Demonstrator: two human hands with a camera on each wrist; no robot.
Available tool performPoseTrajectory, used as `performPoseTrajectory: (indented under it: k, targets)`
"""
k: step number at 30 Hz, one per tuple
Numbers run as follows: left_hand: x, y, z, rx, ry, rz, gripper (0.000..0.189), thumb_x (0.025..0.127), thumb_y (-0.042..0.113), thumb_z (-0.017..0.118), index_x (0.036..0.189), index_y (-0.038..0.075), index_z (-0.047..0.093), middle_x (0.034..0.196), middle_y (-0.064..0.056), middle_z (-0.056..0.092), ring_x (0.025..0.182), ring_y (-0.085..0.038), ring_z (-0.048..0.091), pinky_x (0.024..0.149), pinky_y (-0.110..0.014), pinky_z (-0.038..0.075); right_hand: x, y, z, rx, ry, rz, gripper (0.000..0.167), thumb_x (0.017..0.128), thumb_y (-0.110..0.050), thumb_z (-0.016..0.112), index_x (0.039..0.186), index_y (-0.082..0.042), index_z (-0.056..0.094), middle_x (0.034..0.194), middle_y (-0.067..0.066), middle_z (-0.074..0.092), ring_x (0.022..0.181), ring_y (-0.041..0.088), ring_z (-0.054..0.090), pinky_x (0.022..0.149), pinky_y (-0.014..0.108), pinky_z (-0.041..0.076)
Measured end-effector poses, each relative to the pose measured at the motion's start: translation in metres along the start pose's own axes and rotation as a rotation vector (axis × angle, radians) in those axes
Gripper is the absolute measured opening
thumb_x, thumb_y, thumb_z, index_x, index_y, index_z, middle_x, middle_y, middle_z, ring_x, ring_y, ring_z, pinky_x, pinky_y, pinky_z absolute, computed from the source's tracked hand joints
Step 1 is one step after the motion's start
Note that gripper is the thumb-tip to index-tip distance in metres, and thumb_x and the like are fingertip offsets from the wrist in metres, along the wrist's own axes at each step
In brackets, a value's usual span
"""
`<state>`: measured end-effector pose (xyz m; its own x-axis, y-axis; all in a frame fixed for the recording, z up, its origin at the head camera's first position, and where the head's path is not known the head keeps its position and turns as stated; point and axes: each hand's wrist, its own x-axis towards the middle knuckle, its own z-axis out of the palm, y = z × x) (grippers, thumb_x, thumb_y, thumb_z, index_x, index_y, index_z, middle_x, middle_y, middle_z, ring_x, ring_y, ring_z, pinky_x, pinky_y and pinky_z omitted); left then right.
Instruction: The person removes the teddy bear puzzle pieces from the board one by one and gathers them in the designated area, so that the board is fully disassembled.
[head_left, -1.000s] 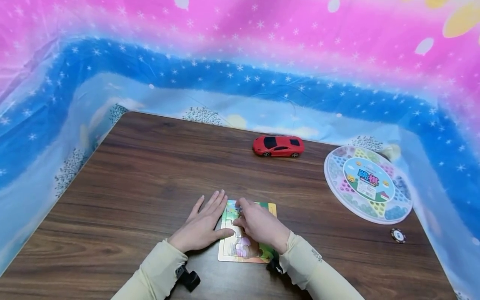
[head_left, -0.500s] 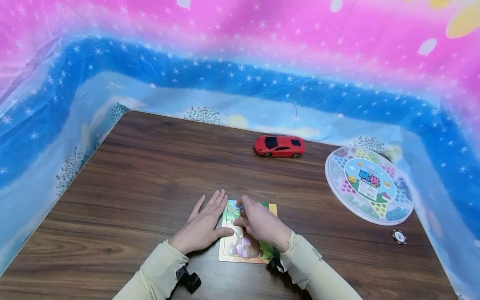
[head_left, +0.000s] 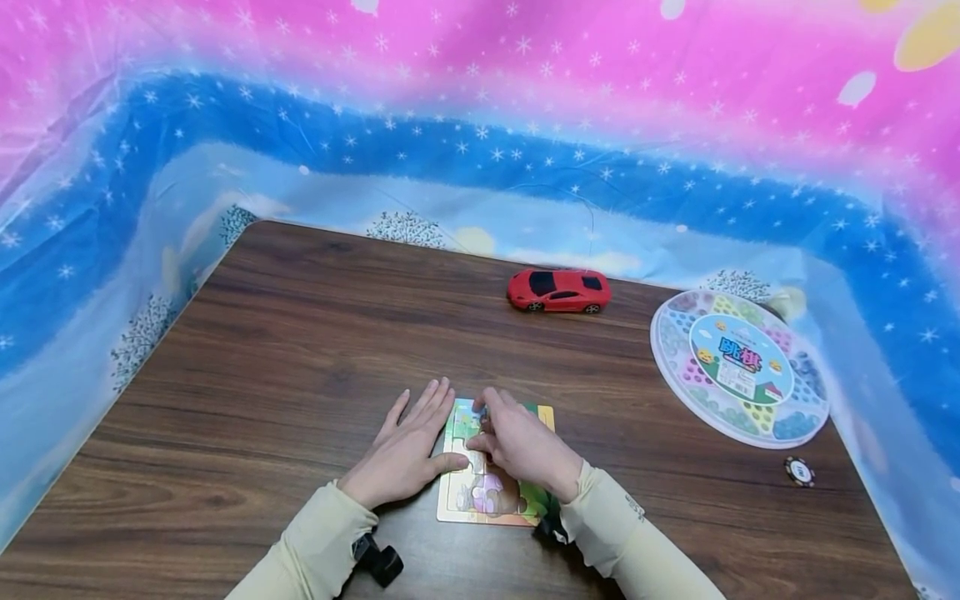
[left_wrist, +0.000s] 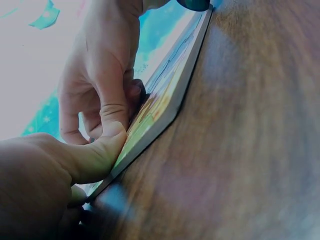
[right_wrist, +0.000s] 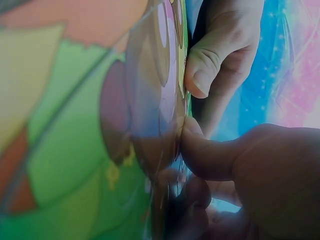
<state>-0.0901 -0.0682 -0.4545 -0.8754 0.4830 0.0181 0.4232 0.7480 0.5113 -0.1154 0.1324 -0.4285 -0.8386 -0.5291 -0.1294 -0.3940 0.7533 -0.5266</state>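
Note:
A cartoon jigsaw puzzle (head_left: 491,500) in a flat tray lies near the front of the table. My left hand (head_left: 405,457) rests at its left edge, fingers straight and spread, the thumb reaching over the rim onto the picture. Over the puzzle's upper part, my right hand (head_left: 528,446) has bent fingers, with index finger and thumb set around a puzzle piece; the piece is mostly hidden. In the left wrist view the puzzle (left_wrist: 165,102) appears edge-on, with the right hand (left_wrist: 102,65) above it. Close up in the right wrist view, the right thumb (right_wrist: 210,155) touches the picture surface.
A red toy car (head_left: 558,291) stands near the table's back edge. To the right lies a round Chinese checkers box (head_left: 675,387) with coloured marbles, and a poker chip (head_left: 799,472) sits below it. Printed cloth (head_left: 480,150) hangs around the brown wooden table (head_left: 300,333).
Both hands stay in nearly the same place on the puzzle. The right fingers shift only very slightly, and the view moves a little.

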Motion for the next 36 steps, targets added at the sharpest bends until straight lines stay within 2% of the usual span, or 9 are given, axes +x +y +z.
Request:
performPoseTrajectory:
  k: [2, 10, 15, 18, 22, 26, 29, 32, 36]
  targets:
    - [0.000, 0.001, 0.000, 0.002, 0.002, 0.000, 0.089, 0.091, 0.050, 0.061, 0.152, -0.002, 0.022, 0.160, -0.015, 0.013, 0.148, -0.025, 0.007, 0.117, -0.053, -0.001, 0.000, 0.000, 0.000, -0.013, 0.010, 0.009, 0.037, 0.092, -0.026, 0.068, 0.119, -0.008, 0.051, 0.099, 0.004, 0.050, 0.078, 0.011, 0.055, 0.063, 0.020, 0.049]
    - [0.000, 0.002, -0.001, 0.009, 0.003, -0.010, 0.088, 0.091, 0.050, 0.060, 0.153, -0.001, 0.023, 0.160, -0.015, 0.014, 0.148, -0.025, 0.007, 0.117, -0.052, -0.001, -0.001, 0.001, -0.001, 0.037, 0.030, 0.026, 0.038, 0.091, -0.029, 0.069, 0.118, -0.011, 0.051, 0.107, 0.005, 0.043, 0.077, 0.009, 0.057, 0.062, 0.020, 0.050]
    - [0.000, 0.001, 0.000, 0.023, 0.000, -0.016, 0.088, 0.092, 0.051, 0.059, 0.153, 0.000, 0.023, 0.161, -0.014, 0.014, 0.148, -0.024, 0.007, 0.117, -0.052, 0.000, 0.000, 0.005, -0.001, 0.061, 0.052, -0.030, 0.041, 0.089, -0.029, 0.072, 0.120, -0.011, 0.052, 0.111, 0.001, 0.048, 0.079, 0.009, 0.055, 0.068, 0.022, 0.050]
    - [0.000, 0.001, 0.000, 0.020, 0.001, -0.015, 0.088, 0.092, 0.051, 0.060, 0.153, -0.001, 0.023, 0.161, -0.014, 0.014, 0.148, -0.024, 0.007, 0.117, -0.052, 0.000, -0.001, 0.007, -0.002, 0.096, 0.068, -0.056, 0.044, 0.088, -0.026, 0.074, 0.123, -0.010, 0.053, 0.107, 0.000, 0.048, 0.074, 0.008, 0.053, 0.065, 0.022, 0.050]
    - [0.000, 0.002, 0.001, 0.017, 0.006, -0.010, 0.088, 0.091, 0.050, 0.060, 0.153, -0.001, 0.023, 0.160, -0.015, 0.015, 0.148, -0.025, 0.008, 0.117, -0.052, 0.000, -0.004, 0.006, -0.003, 0.168, 0.096, -0.100, 0.030, 0.090, -0.022, 0.071, 0.116, -0.013, 0.059, 0.101, -0.001, 0.050, 0.067, 0.006, 0.054, 0.057, 0.021, 0.050]
    - [-0.001, 0.002, 0.001, 0.016, 0.016, -0.009, 0.088, 0.091, 0.050, 0.060, 0.152, -0.002, 0.023, 0.160, -0.015, 0.015, 0.148, -0.026, 0.009, 0.117, -0.052, 0.001, -0.011, 0.004, -0.006, 0.273, 0.105, -0.138, 0.011, 0.094, -0.021, 0.066, 0.104, -0.019, 0.065, 0.087, -0.003, 0.063, 0.063, 0.010, 0.061, 0.054, 0.023, 0.052]
    - [-0.001, 0.002, 0.001, 0.013, 0.017, -0.011, 0.088, 0.091, 0.050, 0.060, 0.152, -0.001, 0.023, 0.160, -0.015, 0.015, 0.148, -0.026, 0.009, 0.117, -0.052, 0.000, -0.018, 0.005, -0.013, 0.325, 0.110, -0.128, 0.010, 0.095, -0.022, 0.064, 0.104, -0.022, 0.068, 0.080, -0.003, 0.067, 0.062, 0.014, 0.063, 0.051, 0.026, 0.053]
    - [-0.001, 0.003, 0.000, 0.015, 0.016, -0.014, 0.089, 0.091, 0.051, 0.060, 0.152, -0.001, 0.023, 0.160, -0.015, 0.015, 0.148, -0.026, 0.009, 0.117, -0.052, 0.000, -0.025, 0.012, -0.022, 0.332, 0.155, -0.103, 0.013, 0.095, -0.023, 0.064, 0.107, -0.024, 0.069, 0.080, -0.002, 0.068, 0.057, 0.015, 0.061, 0.047, 0.027, 0.051]
    - [-0.001, 0.002, 0.001, 0.014, 0.020, -0.011, 0.090, 0.090, 0.052, 0.061, 0.152, -0.002, 0.024, 0.160, -0.015, 0.015, 0.148, -0.026, 0.009, 0.117, -0.052, 0.001, -0.037, 0.032, -0.036, 0.284, 0.284, -0.069, 0.017, 0.091, -0.020, 0.070, 0.107, -0.021, 0.070, 0.075, -0.003, 0.066, 0.056, 0.012, 0.056, 0.047, 0.025, 0.047]
